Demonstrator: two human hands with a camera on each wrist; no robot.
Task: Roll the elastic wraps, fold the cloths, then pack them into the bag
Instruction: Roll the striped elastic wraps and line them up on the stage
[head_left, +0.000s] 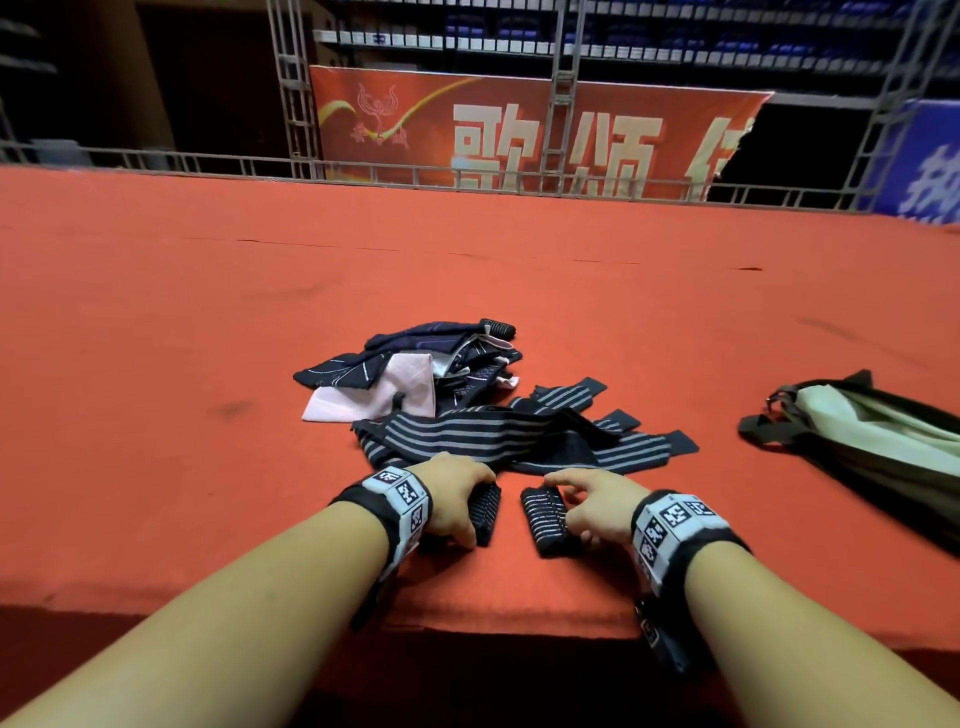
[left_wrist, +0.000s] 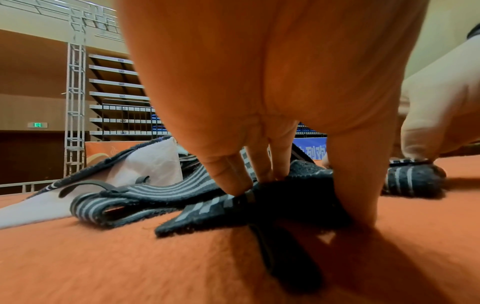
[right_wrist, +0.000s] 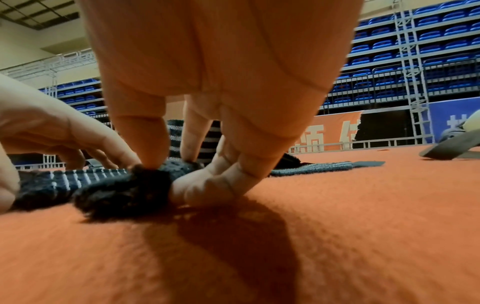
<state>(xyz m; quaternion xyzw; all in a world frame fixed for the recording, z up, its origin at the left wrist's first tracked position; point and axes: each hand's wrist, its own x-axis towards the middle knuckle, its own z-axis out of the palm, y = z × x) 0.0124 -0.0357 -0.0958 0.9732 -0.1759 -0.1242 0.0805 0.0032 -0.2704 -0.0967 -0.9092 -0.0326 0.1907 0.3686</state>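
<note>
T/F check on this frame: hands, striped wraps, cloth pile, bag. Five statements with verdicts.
1. The left hand grips a striped elastic wrap on the red table cover. True.
2. The right hand is lifted clear of the table and holds nothing. False: its fingers press on a second striped wrap lying on the cover.
3. The bag lies to the right of the hands. True.
4. The cloths are already packed in the bag. False: they lie in a loose pile on the cover, beyond the hands.
5. Every wrap is rolled. False: several loose wraps lie spread out flat between the hands and the cloths.
</note>
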